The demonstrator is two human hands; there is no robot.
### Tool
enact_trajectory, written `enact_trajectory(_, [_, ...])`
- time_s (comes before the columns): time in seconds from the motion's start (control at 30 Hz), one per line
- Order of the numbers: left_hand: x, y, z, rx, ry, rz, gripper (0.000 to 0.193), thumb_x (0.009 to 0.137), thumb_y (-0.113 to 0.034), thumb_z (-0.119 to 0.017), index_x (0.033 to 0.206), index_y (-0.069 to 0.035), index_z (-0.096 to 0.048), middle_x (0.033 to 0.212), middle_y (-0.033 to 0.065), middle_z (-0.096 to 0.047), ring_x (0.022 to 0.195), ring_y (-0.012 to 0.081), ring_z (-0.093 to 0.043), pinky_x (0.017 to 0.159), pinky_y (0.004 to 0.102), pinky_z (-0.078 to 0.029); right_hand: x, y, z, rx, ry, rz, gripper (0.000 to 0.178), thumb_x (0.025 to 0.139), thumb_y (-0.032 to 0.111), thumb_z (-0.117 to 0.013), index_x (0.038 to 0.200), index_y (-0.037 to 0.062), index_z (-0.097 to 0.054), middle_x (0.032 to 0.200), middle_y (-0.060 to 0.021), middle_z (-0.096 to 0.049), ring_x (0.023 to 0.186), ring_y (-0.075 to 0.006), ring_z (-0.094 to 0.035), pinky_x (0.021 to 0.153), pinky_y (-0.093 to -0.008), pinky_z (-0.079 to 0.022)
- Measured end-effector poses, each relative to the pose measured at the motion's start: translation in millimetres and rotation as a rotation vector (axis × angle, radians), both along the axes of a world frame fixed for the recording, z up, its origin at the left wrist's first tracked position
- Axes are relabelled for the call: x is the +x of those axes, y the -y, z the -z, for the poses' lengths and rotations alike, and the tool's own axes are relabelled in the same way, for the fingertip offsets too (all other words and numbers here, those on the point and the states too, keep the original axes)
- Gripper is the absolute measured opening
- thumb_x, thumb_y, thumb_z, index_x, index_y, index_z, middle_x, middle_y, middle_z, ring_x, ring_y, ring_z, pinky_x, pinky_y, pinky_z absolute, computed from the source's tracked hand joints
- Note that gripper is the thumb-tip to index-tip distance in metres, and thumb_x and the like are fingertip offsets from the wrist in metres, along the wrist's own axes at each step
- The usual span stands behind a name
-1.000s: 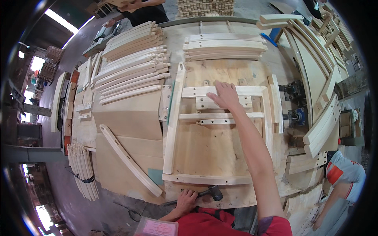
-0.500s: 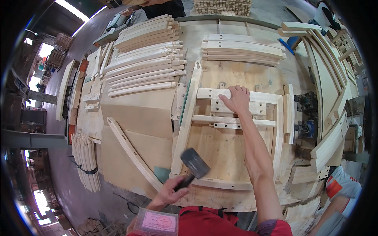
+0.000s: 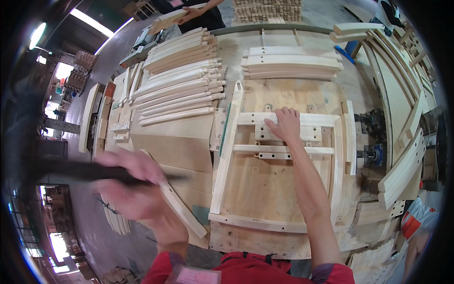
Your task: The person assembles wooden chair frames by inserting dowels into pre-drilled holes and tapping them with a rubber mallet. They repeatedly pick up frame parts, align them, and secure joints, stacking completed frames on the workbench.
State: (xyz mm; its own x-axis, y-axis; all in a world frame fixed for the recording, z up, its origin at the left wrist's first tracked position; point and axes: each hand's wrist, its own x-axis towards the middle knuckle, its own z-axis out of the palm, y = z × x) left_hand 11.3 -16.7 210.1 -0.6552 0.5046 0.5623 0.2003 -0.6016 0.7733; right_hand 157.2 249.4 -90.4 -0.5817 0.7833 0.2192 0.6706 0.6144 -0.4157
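My left hand (image 3: 142, 189), smeared by motion, is closed round the handle of a black mallet (image 3: 71, 170). The mallet is raised at the left, and its head blurs into the dark background. My right hand (image 3: 285, 125) grips the far wooden rail (image 3: 246, 119) of a pale wooden frame, fingers over its far edge and thumb on top. A slanted side post (image 3: 228, 156) stands at the frame's left. Below the far rail run a thinner crossbar (image 3: 243, 148) and blocks with holes. A near rail (image 3: 255, 224) closes the front.
Stacks of wooden slats (image 3: 182, 85) lie at the far left, curved rails (image 3: 288, 64) at the back. A loose curved piece (image 3: 182, 208) rests on cardboard (image 3: 175, 146). Metal clamps (image 3: 371, 154) stand at right. Across the table a person (image 3: 201, 16) holds wood; another's sleeve (image 3: 416, 220) shows at right.
My left hand has swung the mallet up and leftward, away from the side post. My right hand stays on the far rail. The person across the table has come further into view.
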Motion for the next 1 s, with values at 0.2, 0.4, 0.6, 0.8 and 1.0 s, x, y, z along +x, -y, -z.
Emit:
enact_trajectory(0.2, [-41.3,-36.9,174.9,-1.146,-0.598,-0.402,0.030,0.102,-0.034,-0.051,0.092,-0.005,-0.057,0.076,0.0122,-0.055,0.074,0.0368,-0.057,0.064,0.0424,-0.046,-45.0,4.3,-39.0,0.066,-0.117,-0.128,0.045,0.085,0.049,-0.071,0.105,0.0079,-0.073,0.104,-0.0116,-0.067,0.104,-0.0307,-0.058,0.100,-0.0449,-0.039])
enact_trajectory(0.4, [11.5,-84.1,22.7,-0.571,-0.291,-0.180,0.038,0.107,-0.041,-0.045,0.092,-0.007,-0.051,0.071,0.0100,-0.049,0.056,0.0237,-0.047,0.053,0.0377,-0.040,12.3,-5.3,2.0,0.044,0.026,-0.042,0.043,0.086,0.047,-0.069,0.106,0.0084,-0.072,0.106,-0.0116,-0.067,0.106,-0.0316,-0.059,0.101,-0.0464,-0.039])
enact_trajectory(0.6, [-35.5,-17.9,158.3,-1.097,-0.871,-0.568,0.032,0.106,-0.029,-0.041,0.091,-0.004,-0.053,0.075,0.0177,-0.055,0.079,0.0392,-0.056,0.075,0.0519,-0.046,-16.9,-8.2,-8.0,0.165,-0.008,-0.041,0.044,0.088,0.049,-0.067,0.106,0.0095,-0.072,0.110,-0.0127,-0.067,0.109,-0.0319,-0.058,0.103,-0.0467,-0.038])
enact_trajectory(0.8, [21.8,82.1,136.7,-0.766,-0.321,-0.175,0.036,0.105,-0.036,-0.049,0.109,-0.001,-0.057,0.078,0.0242,-0.063,0.069,0.0430,-0.061,0.062,0.0525,-0.048,-5.2,6.9,-27.8,0.014,0.004,-0.082,0.046,0.088,0.050,-0.067,0.106,0.0082,-0.072,0.109,-0.0136,-0.068,0.109,-0.0318,-0.058,0.103,-0.0466,-0.038])
enact_trajectory(1.0, [16.3,-9.7,46.3,-0.936,-0.202,-0.147,0.035,0.106,-0.036,-0.051,0.095,-0.003,-0.053,0.065,0.0117,-0.051,0.057,0.0239,-0.055,0.054,0.0391,-0.043,12.9,-21.5,-38.3,0.030,0.049,-0.024,0.046,0.088,0.048,-0.066,0.112,0.0088,-0.071,0.110,-0.0129,-0.067,0.111,-0.0320,-0.058,0.103,-0.0465,-0.038])
